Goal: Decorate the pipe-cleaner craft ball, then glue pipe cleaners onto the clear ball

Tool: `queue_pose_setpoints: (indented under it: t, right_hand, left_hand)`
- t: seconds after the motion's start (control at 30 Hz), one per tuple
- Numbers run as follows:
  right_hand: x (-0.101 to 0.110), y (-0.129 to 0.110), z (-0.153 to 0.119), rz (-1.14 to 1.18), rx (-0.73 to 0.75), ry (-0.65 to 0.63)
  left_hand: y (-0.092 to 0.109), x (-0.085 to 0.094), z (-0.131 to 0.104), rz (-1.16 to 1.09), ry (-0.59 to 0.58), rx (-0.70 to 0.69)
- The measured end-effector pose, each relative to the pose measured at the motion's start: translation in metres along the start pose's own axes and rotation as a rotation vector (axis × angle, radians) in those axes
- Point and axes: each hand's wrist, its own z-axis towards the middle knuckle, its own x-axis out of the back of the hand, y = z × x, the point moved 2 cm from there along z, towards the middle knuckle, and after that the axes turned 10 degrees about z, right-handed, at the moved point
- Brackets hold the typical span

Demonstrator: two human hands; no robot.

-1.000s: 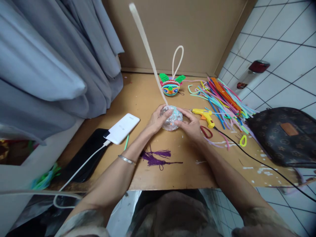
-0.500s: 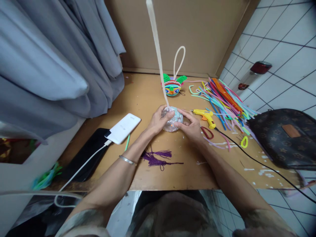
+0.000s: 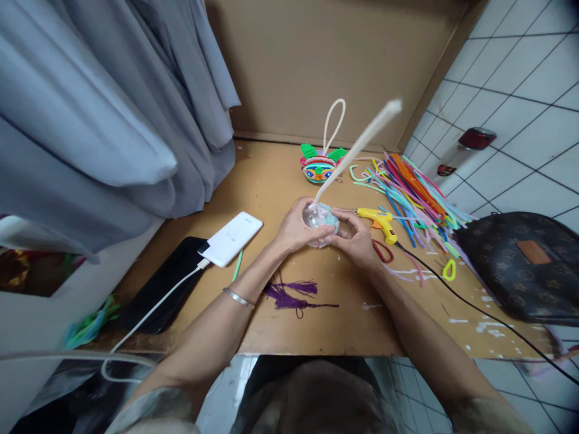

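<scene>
Between my two hands is a clear round ball (image 3: pixel 319 218) with pale blue and pinkish patches, held just above the wooden table. My left hand (image 3: pixel 296 228) grips its left side, thumb across the front. On the right side, my right hand (image 3: pixel 355 239) holds it with thumb and fingers. A long white fuzzy stem (image 3: pixel 362 144) sticks up from the top of the ball and leans right. Behind it sits a colourful animal-face ornament (image 3: pixel 319 172) with green ears and a white loop. Purple tassels (image 3: pixel 292 296) lie nearer the table's front edge.
A yellow glue gun (image 3: pixel 379 222) lies right of my hands, its black cord trailing right. Beyond are many coloured fuzzy stems (image 3: pixel 414 193) and a dark patterned bag (image 3: pixel 520 265). On the left are a white power bank (image 3: pixel 233 238), a black tablet-like object (image 3: pixel 158 289) and grey curtains (image 3: pixel 113 108).
The white stem has swung from leaning left to leaning right as the ball turned in my hands. The whole view has shifted slightly.
</scene>
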Motion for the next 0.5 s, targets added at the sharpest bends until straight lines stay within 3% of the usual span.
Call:
queue_pose_setpoints:
  t: [0.5]
  right_hand:
    - [-0.002, -0.014, -0.004, -0.124, 0.095, -0.048]
  left_hand:
    - [0.001, -0.001, -0.001, 0.079, 0.047, -0.073]
